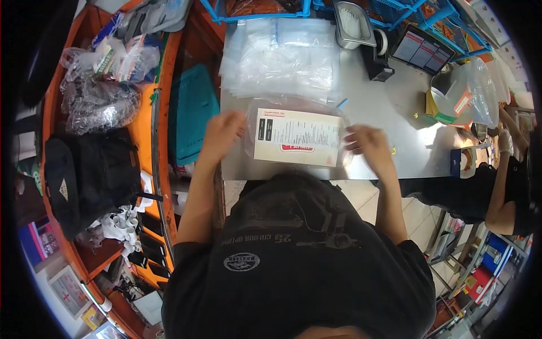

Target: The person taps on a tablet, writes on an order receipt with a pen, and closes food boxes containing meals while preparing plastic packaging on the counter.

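Observation:
A cream cardboard box [272, 153] with a printed paper slip [302, 131] on top lies on the steel table in front of me. It is inside or on a clear plastic bag [250, 144], whose edges show past the box's sides. My left hand [226, 133] is at the bag's left edge, fingers curled together on the film. At the right edge, my right hand [367, 142] has its fingers bent toward the bag, and they appear to pinch its film. Behind the box lies a stack of clear plastic bags [282, 59].
Farther back on the steel table [389, 113] stand a metal container [354, 25], a tape dispenser [379, 59], a tablet [422, 48] and blue baskets [254, 17]. A co-worker's arm [501, 181] is at the right. A teal lid [195, 113] and black backpack [96, 175] are left.

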Demonstrator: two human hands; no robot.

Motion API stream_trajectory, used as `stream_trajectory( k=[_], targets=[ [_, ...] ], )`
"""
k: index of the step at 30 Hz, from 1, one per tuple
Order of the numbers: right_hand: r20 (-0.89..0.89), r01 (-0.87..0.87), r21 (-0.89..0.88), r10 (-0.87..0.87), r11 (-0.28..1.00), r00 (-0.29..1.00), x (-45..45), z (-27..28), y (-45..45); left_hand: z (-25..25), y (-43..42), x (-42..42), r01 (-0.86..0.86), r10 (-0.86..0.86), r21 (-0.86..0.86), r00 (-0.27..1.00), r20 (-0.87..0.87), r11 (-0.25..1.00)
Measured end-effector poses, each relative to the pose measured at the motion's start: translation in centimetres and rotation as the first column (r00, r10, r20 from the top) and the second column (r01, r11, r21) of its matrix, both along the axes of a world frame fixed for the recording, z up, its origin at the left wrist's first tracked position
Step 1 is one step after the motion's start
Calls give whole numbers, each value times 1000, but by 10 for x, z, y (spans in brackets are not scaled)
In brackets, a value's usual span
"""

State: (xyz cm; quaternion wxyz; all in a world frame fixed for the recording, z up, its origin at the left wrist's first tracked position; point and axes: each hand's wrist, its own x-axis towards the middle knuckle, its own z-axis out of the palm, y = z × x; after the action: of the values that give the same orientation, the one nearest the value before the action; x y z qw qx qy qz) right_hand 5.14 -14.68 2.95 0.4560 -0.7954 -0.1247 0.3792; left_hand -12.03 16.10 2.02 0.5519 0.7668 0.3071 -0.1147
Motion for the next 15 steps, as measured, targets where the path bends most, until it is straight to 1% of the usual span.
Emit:
stream_trajectory(
  k=[1, 2, 4, 5, 7, 8, 11, 12, 13, 14, 15],
  targets=[
    [40, 152, 15, -152, 988, 988, 8, 10, 0, -8, 6, 0, -82, 69, 128, 993, 101, 988],
    [183, 180, 10, -179, 984, 967, 13, -7, 5, -18, 11, 2, -173, 121, 247, 970, 211, 953],
    [455, 240, 19, -222, 971, 862, 21, -69, 12, -75, 3, 21, -235, 176, 165, 935, 309, 958],
    [351, 192, 31, -190, 981, 917, 24, -85, 18, -93, 2, 32, -263, 204, 123, 911, 359, 957],
    [122, 100, 63, -107, 993, 987, 25, -105, 29, -93, 7, 45, -255, 288, -141, 900, 327, 957],
    [343, 69, 130, -110, 989, 933, 31, -108, 25, -92, 9, 50, -248, 327, -271, 895, 303, 930],
    [276, 198, 390, -319, 899, 907, 15, -70, 16, -55, -1, 27, -202, 323, -300, 837, 442, 932],
    [223, 153, 367, -246, 918, 943, 9, -66, 10, -54, -7, 16, -221, 353, -358, 861, 366, 907],
    [-24, 223, 362, -230, 905, 973, 3, -70, 3, -56, -14, 5, -244, 379, -411, 879, 289, 878],
    [-269, 287, 341, -199, 895, 942, -4, -78, -3, -60, -17, -2, -273, 402, -461, 891, 210, 845],
    [-496, 341, 307, -157, 889, 854, -8, -77, -2, -68, -16, -5, -195, 297, -405, 933, 206, 893]
  ],
)
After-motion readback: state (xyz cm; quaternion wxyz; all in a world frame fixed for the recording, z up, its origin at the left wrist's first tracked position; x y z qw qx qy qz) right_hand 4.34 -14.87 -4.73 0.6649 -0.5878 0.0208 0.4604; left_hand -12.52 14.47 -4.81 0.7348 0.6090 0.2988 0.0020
